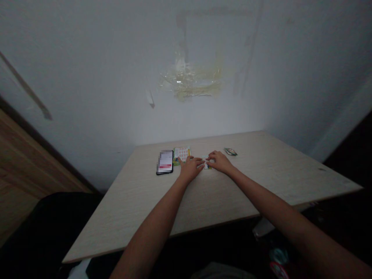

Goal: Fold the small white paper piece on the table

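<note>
My left hand (190, 167) lies on the table with its fingers spread, the fingertips by the left side of a small white piece with coloured print (207, 166), which looks like paper or card. Over the right side of that piece, my right hand (220, 161) has thumb and fingers drawn together in a pinch on it. Both hands partly cover the piece. A printed sheet or booklet with a green border and rows of small pictures (182, 153) lies just beyond my left hand, whose thumb reaches its near edge.
A phone with a lit screen (165, 162) lies left of the printed sheet. To the right of my right hand is a small crumpled, coloured packet or wrapper (230, 151). The pale wooden table (139, 217) meets a wall with old tape (197, 83).
</note>
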### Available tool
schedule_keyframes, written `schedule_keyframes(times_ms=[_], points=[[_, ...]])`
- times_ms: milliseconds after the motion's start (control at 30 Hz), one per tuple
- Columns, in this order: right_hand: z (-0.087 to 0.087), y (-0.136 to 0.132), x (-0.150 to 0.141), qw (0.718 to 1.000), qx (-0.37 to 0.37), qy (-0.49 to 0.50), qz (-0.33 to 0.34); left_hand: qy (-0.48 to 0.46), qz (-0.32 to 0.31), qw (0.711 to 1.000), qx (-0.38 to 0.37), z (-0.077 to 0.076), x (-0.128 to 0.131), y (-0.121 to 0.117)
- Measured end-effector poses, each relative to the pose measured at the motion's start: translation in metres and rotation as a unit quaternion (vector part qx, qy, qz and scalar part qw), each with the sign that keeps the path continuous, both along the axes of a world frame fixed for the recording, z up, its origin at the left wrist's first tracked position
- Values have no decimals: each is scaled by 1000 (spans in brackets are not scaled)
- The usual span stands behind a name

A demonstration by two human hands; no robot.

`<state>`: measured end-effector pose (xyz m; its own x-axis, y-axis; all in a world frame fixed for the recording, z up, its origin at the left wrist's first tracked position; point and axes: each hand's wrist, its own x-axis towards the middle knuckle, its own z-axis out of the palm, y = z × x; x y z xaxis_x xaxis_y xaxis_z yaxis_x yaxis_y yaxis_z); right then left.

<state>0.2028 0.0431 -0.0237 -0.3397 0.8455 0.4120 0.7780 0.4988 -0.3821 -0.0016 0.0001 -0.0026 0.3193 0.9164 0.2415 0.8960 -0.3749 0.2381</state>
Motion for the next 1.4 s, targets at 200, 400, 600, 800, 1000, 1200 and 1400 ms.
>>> schedule_keyframes(times_ms=[200, 400, 600, 800, 1000, 1200, 1400], points=[[-1, 0, 3, 1000, 4, -8, 24, -18, -10, 1000, 11, -3, -1, 3], [-2, 0, 7, 999, 0, -21, 44, -19, -9, 1000, 5, -2, 0, 3], [-1, -1, 9, 997, -3, -28, 66, -20, -11, 1000, 10, -2, -1, 2], [-4, -1, 14, 995, -6, -32, 90, -6, -8, 1000, 18, -6, -2, 4], [-10, 0, 17, 995, -3, -1, 96, 1, -3, 1000, 12, -4, -2, 4], [-10, 3, 18, 989, -3, 79, 124, -2, -6, 1000, 10, -4, -1, 4], [-12, 4, 18, 991, 6, 82, 105, 5, -4, 1000, 7, -4, -1, 5]])
